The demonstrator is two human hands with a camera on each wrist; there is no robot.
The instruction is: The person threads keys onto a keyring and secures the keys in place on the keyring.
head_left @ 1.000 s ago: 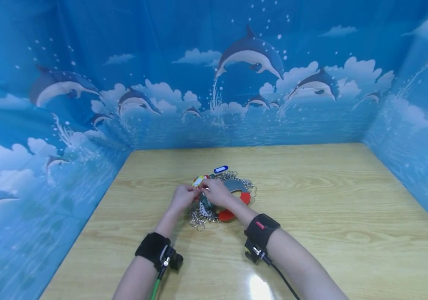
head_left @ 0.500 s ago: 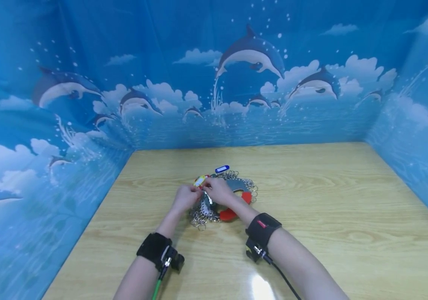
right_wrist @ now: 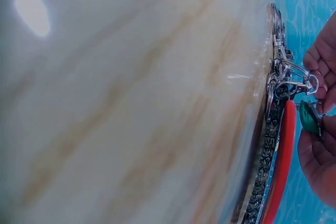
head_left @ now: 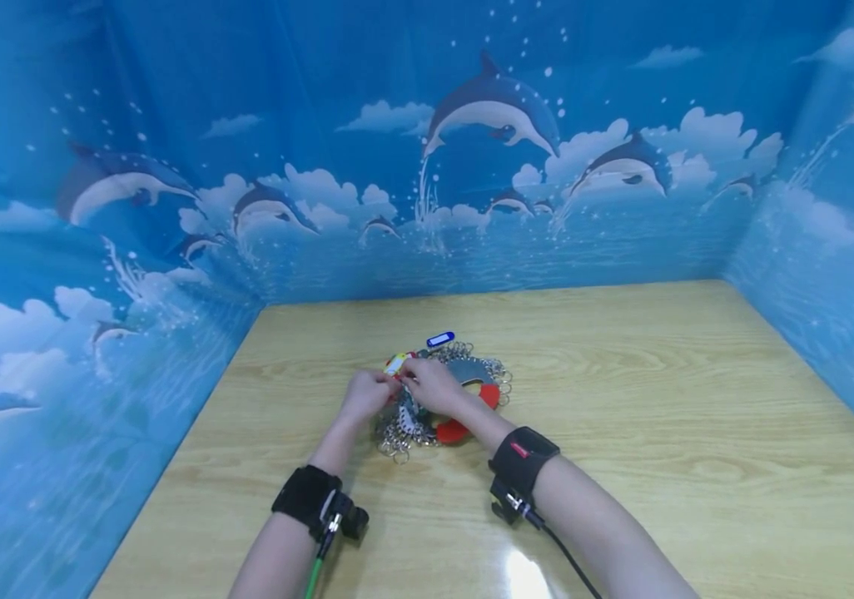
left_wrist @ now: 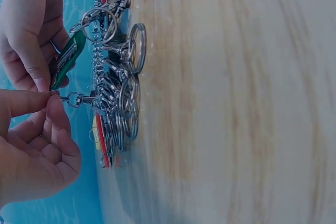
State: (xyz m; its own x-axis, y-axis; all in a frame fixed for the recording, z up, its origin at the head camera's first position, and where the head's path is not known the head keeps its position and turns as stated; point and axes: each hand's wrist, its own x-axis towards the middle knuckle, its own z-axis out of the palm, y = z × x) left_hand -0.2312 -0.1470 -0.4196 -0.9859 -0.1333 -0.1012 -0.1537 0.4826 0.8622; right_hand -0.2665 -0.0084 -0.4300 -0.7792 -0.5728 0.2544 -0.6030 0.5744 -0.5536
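Observation:
In the head view my left hand [head_left: 367,395] and right hand [head_left: 432,386] meet over the left part of a curved grey and red piece [head_left: 454,431] fringed with metal key rings. Seen from the left wrist, my right hand holds a green key tag [left_wrist: 73,56] between thumb and fingers. My left hand's thumb and index finger pinch a small metal ring joined to a swivel clasp [left_wrist: 84,99]; part of the ring is hidden by the fingertips. The green tag [right_wrist: 308,118] hangs just above the red edge [right_wrist: 286,145] in the right wrist view.
A yellow key tag [head_left: 396,363] lies just beyond my fingers, with a bit of red beside it. Farther back is a blue key tag [head_left: 440,339]. Loose key rings [head_left: 399,449] spread on the wooden table [head_left: 622,433]. A dolphin-print curtain [head_left: 367,258] stands behind.
The head view shifts slightly. Both hands stay together at the same spot, with only small finger movements; a shiny strip seen under the right hand half a second ago is less visible now.

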